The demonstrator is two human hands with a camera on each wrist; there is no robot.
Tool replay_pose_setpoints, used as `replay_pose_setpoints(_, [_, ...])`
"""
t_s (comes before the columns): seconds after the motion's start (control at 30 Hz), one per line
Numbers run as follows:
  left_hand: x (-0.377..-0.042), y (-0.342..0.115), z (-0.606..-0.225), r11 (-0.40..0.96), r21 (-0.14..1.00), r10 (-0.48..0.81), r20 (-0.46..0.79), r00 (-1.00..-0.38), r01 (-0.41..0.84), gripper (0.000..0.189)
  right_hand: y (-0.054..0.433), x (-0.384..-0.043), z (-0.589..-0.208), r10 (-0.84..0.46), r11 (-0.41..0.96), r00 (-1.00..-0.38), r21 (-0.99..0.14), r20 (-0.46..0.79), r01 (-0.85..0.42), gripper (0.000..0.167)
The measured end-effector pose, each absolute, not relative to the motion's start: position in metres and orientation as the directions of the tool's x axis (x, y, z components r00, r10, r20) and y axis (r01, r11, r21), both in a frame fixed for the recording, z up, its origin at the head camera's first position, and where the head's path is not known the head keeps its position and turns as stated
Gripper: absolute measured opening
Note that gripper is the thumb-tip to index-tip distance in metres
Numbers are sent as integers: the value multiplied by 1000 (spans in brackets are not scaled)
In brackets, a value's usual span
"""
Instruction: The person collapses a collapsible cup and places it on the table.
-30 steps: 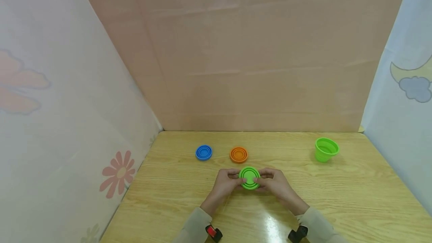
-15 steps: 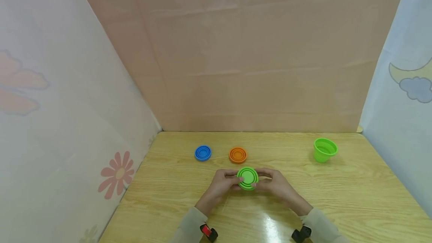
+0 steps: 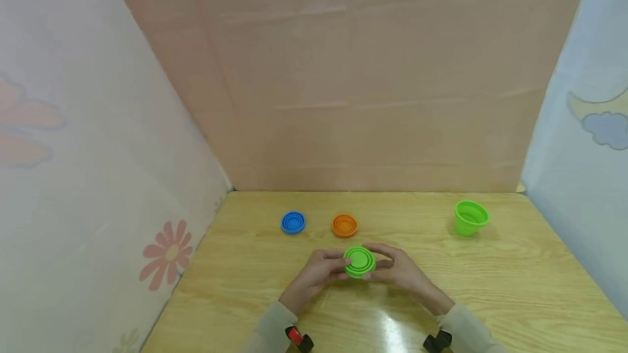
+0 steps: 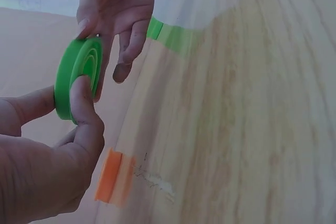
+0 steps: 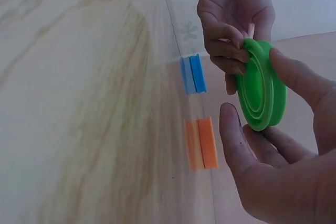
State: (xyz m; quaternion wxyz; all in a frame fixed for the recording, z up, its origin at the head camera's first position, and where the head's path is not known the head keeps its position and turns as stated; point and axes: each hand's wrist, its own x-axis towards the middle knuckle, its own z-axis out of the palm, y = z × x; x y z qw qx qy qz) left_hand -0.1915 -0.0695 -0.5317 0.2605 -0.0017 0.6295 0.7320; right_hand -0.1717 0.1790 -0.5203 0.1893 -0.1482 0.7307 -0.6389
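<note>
A folded green collapsible cup (image 3: 360, 261) is held above the table between both hands, its ringed face towards the head camera. My left hand (image 3: 318, 274) pinches its left side, thumb on the face and fingers behind, as the left wrist view also shows. At the opposite side, my right hand (image 3: 399, 272) has its thumb against the lower rim; its index finger is lifted off the edge, while other fingers touch the rim in the right wrist view. Beyond the hands lie a flat orange folded cup (image 3: 345, 225) and a flat blue folded cup (image 3: 293, 223).
An expanded green cup (image 3: 471, 218) stands upright at the back right of the wooden table (image 3: 235, 266). A brown panel (image 3: 373, 97) closes off the back. Patterned white walls (image 3: 122, 151) flank both sides.
The right hand's index finger has lifted from the green cup's edge, and its thumb has slid from the face to the lower rim. The left thumb stays on the cup.
</note>
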Motion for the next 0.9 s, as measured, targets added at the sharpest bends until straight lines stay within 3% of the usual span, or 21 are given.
replay_pose_setpoints(0.17, [-190, -71, -532, -64, 910, 384, -357, -852, -410, 31, 177, -170, -521, -420, 140, -899, -988, -122, 68, 69])
replay_pose_setpoints(0.7, [-192, -74, -524, 21, 958, 381, -272, -884, -285, 38, 184, -176, -522, -285, 164, -942, -978, -175, 132, 59])
replay_pose_setpoints(0.9, [-193, -77, -521, 69, 974, 383, -227, -895, -217, 37, 189, -176, -522, -327, 83, -930, -985, -167, 148, 60])
